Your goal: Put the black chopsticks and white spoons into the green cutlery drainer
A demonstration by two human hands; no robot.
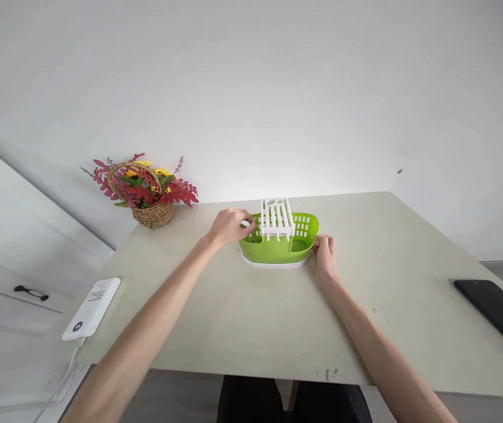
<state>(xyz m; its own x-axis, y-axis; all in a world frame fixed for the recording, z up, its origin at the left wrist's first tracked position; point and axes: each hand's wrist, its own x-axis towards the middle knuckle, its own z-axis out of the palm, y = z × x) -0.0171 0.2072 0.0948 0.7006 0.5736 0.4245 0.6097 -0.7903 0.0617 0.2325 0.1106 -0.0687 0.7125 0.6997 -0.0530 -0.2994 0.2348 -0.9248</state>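
A green plastic basket (269, 252) with square holes in its walls stands on a white base tray (273, 265). Across its middle sits a white slatted rack (277, 216) with small hooks along the front and round openings at the back. At the basket's left end, my left hand (232, 226) is closed around a small white plastic piece (245, 223), its fingertips reaching over the rim; most of the piece is hidden. My right hand (325, 251) holds the outside of the basket's right end, with the fingertips partly hidden.
The pale table (233, 317) meets the wall at the back. A wicker basket (154, 215) of artificial flowers stands at the back left. A white power bank (93, 308) with a cable lies at left, a black phone (495, 311) at right. A white cabinet (9, 258) flanks the table's left side.
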